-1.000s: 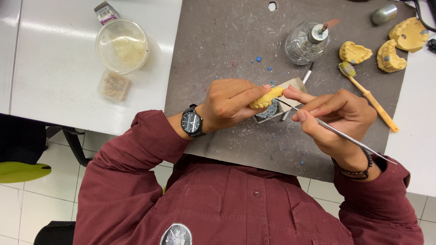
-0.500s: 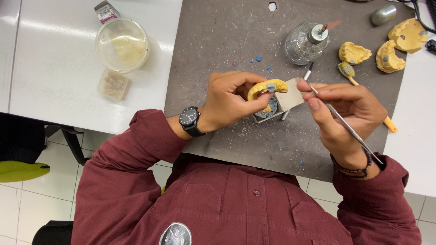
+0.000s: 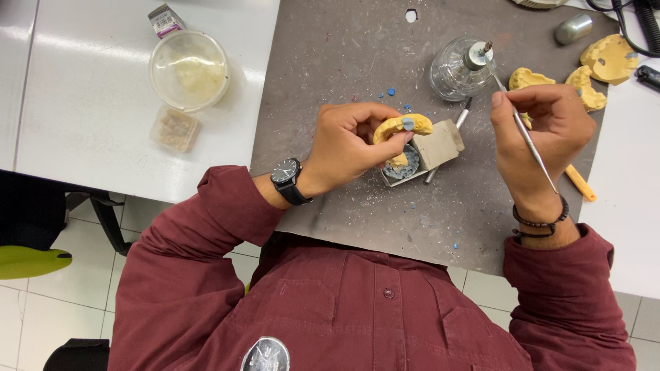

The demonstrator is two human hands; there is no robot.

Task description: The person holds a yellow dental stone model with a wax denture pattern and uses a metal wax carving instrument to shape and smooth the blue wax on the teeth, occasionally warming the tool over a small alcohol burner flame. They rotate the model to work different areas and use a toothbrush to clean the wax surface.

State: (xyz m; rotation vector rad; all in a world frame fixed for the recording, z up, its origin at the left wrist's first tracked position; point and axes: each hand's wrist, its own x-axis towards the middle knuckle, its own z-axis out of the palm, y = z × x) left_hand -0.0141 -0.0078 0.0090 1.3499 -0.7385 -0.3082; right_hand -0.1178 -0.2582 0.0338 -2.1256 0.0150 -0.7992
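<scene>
1. Head view: the left hand pinches a yellow cast between thumb and fingers, held just above a small tin on the grey mat.
2. A dab of blue wax already sits on the cast's top; most of the arch shows bare yellow, so the waxing looks early, in my judgement.
3. The right hand grips a thin metal tool pen-fashion, fingers pressed together on it, its tip reaching up to the wick of a glass burner, well apart from the cast.
4. Blue crumbs lie scattered on the mat.
5. Other casts lie at the far right, near a metal cap.
6. A lidded tub stands on the white table to the left.
7. Nothing lies between burner and cast; the path looks open.
</scene>
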